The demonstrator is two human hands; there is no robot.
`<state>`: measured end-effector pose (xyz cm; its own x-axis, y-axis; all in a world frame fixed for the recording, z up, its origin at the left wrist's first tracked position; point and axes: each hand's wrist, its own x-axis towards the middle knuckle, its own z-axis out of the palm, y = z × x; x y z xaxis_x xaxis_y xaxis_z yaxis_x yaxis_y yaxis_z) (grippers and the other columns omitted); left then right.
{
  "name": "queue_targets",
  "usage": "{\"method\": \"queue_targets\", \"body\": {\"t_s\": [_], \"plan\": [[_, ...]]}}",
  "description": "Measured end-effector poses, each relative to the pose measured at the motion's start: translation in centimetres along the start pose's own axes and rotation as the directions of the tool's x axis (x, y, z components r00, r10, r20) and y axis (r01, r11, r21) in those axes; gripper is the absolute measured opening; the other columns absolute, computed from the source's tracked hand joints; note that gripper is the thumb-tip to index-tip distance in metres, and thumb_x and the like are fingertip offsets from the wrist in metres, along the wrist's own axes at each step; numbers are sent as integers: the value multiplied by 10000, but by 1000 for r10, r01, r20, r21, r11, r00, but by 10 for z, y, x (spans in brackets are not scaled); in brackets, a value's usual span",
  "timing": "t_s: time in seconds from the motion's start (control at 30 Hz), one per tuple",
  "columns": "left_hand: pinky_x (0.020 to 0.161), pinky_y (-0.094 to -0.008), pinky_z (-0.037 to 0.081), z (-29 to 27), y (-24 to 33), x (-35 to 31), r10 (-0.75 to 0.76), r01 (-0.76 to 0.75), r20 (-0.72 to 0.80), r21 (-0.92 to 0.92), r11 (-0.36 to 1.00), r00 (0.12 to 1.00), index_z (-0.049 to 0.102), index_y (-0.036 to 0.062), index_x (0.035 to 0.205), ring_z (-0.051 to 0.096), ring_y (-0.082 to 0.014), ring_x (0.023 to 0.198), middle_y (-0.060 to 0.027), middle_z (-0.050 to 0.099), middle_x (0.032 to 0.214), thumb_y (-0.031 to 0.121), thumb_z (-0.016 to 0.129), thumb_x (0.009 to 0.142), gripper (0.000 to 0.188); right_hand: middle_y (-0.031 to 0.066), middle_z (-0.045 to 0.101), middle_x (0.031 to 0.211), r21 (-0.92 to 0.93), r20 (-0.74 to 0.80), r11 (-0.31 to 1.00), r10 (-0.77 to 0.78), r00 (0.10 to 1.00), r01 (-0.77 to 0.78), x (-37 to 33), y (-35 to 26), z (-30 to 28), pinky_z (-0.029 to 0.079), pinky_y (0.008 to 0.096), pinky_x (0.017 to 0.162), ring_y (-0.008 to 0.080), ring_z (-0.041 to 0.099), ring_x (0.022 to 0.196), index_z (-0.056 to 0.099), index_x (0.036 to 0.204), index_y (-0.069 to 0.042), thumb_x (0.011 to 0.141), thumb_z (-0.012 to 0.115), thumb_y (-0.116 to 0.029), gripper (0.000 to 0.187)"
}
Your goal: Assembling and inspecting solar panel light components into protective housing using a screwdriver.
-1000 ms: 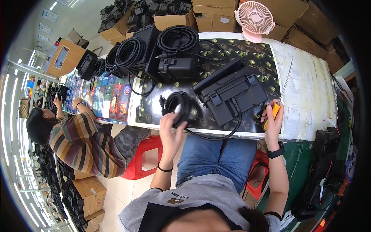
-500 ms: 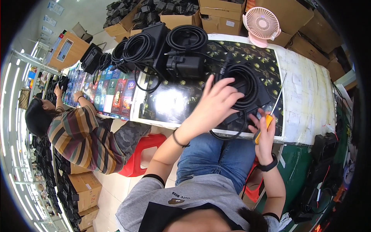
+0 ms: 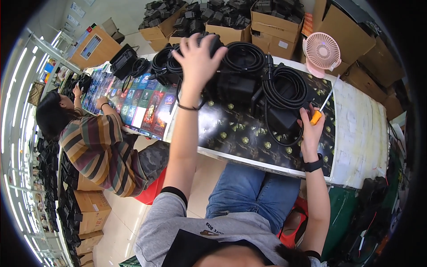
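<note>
My left hand [image 3: 198, 62] is stretched out to the back of the table, fingers spread, over black boxes with coiled black cables. Whether its fingertips touch the box behind them, I cannot tell. In my right hand [image 3: 310, 133] is a screwdriver [image 3: 316, 117] with an orange-yellow handle, its long shaft slanting up and to the right. That hand is beside a black box [image 3: 287, 116] topped by a coil of ribbed black cable [image 3: 284, 89]. Another cable coil [image 3: 244, 56] and a black box [image 3: 235, 86] lie between my hands.
A pink fan [image 3: 321, 51] stands at the table's back edge. Cardboard boxes [image 3: 271, 42], some heaped with black parts, line the far side. At left a co-worker in a striped top [image 3: 95, 151] handles black items at the same table [image 3: 360, 133].
My left hand has left the ribbed cable coil and reached far left and back. The box and coil sit farther from me. My right hand still grips the screwdriver, now farther forward.
</note>
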<state>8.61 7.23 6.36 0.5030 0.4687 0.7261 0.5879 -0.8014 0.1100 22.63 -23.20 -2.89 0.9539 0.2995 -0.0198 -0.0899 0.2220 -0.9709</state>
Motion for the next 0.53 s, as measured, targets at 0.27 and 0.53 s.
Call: {"method": "queue_targets", "body": {"t_s": [0.27,0.53], "plan": [[1000,-493,464,-16,-76,17,-273,233,401,147,961,874,606,253,1291,571,-352,1223,-127,567,1359,639,603,821,608,-1,519,1010,-190,200,982,34,979,4,37,-6,37,467,204,611,70,534,832,482,1178,-112,883,750,-184,405],[1041,-661,336,-19,-182,8,-320,253,281,249,935,905,581,321,1343,420,-412,1353,-70,453,1498,617,650,794,627,51,487,1218,-140,421,990,60,905,0,27,30,121,587,275,663,139,578,951,461,1228,-107,904,730,-198,431]]}}
